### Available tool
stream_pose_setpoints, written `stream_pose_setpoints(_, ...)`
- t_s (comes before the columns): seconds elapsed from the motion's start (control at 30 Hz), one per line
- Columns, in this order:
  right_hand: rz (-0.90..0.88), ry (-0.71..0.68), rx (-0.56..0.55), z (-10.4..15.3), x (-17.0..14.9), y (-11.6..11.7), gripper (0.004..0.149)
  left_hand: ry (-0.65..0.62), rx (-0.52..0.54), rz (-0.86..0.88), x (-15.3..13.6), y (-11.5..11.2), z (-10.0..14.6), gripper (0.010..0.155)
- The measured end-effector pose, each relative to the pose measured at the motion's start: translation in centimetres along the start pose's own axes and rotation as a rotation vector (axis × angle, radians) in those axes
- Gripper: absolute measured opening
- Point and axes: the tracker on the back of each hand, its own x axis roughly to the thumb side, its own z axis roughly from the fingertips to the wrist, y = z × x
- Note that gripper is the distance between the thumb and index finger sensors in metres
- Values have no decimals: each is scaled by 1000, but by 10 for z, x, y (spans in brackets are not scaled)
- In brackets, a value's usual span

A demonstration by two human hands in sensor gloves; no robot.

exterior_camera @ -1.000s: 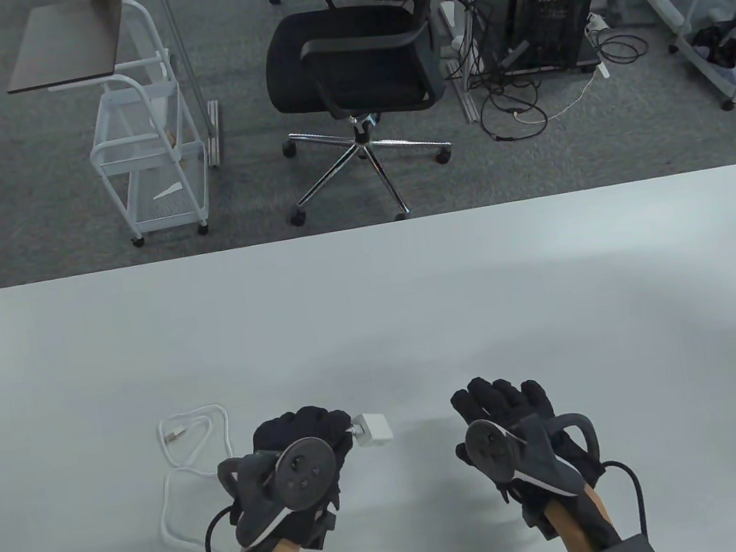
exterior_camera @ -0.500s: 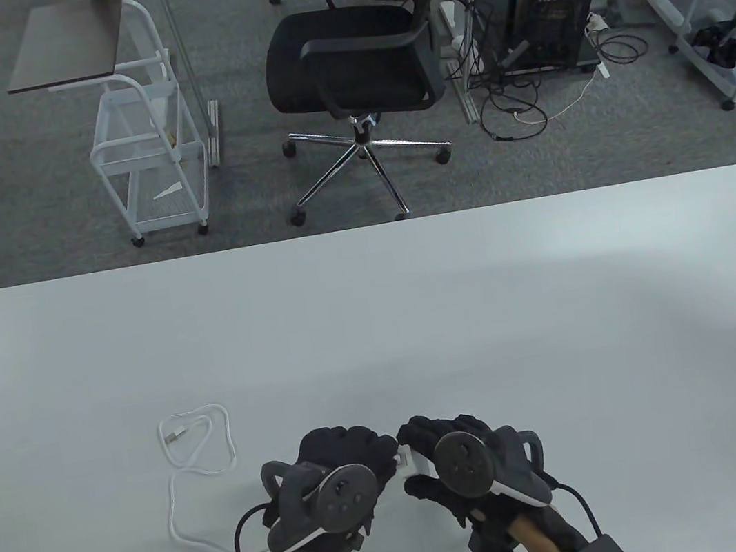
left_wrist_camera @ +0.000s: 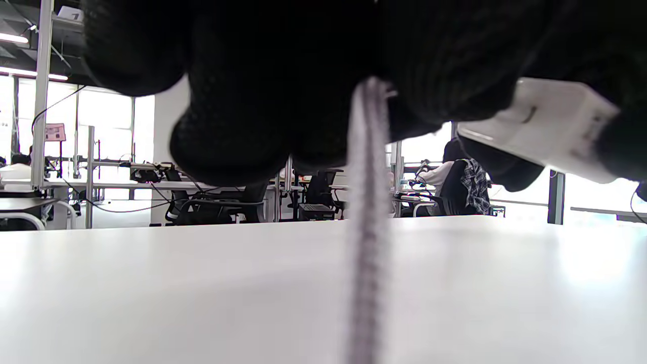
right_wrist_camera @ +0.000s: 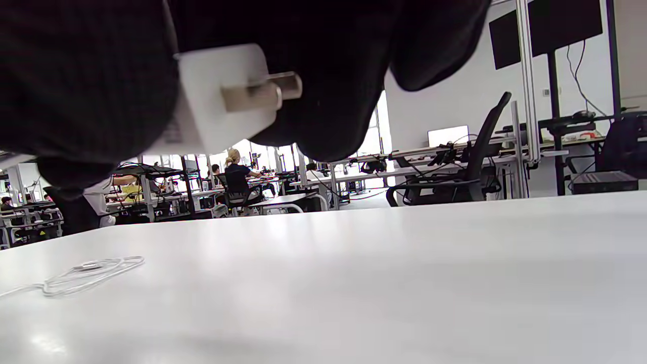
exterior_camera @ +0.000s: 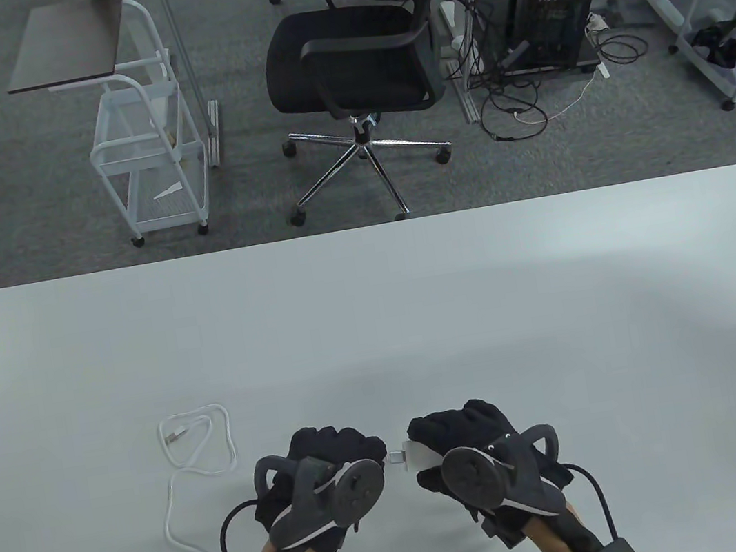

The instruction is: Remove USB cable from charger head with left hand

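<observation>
My left hand (exterior_camera: 361, 455) pinches the plug end of the white USB cable (exterior_camera: 196, 450); the bare metal plug (exterior_camera: 394, 457) shows between my hands. My right hand (exterior_camera: 435, 436) grips the white charger head (exterior_camera: 416, 457) just right of the plug. Both hands hover low over the near part of the white table (exterior_camera: 374, 317). In the left wrist view the cable (left_wrist_camera: 369, 212) hangs from my fingers and the charger head (left_wrist_camera: 546, 131) sits to the right. In the right wrist view the charger head (right_wrist_camera: 217, 101) shows its two metal prongs.
The rest of the cable lies in a loose loop on the table left of my left hand, also seen in the right wrist view (right_wrist_camera: 91, 270). Beyond the table's far edge stand an office chair (exterior_camera: 355, 61) and a white cart (exterior_camera: 142, 130).
My right hand came in and took the charger head. My hands then drew slightly apart, and the metal plug now shows between them.
</observation>
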Motion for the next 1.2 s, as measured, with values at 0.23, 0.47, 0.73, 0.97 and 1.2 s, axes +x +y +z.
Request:
stream_pose_setpoints(0.23,247,44,12,10,-38,-5,71,133,-9,-177,-46,-2,5,37)
stream_pose_setpoints(0.47,156,93,-20,5,-37,-7,70,181,-58,64,-65,-8,10,39)
stream_pose_setpoints(0.73,153,141,-91,7,-44,-16,70,124,-87,41,-49,-13,8,40)
stream_pose_setpoints(0.97,160,257,-14,5,-71,-2,69,90,-78,35,-41,-13,8,40)
stream_pose_setpoints(1.2,142,351,216,1,-89,38,69,74,-101,29,-36,-16,7,41)
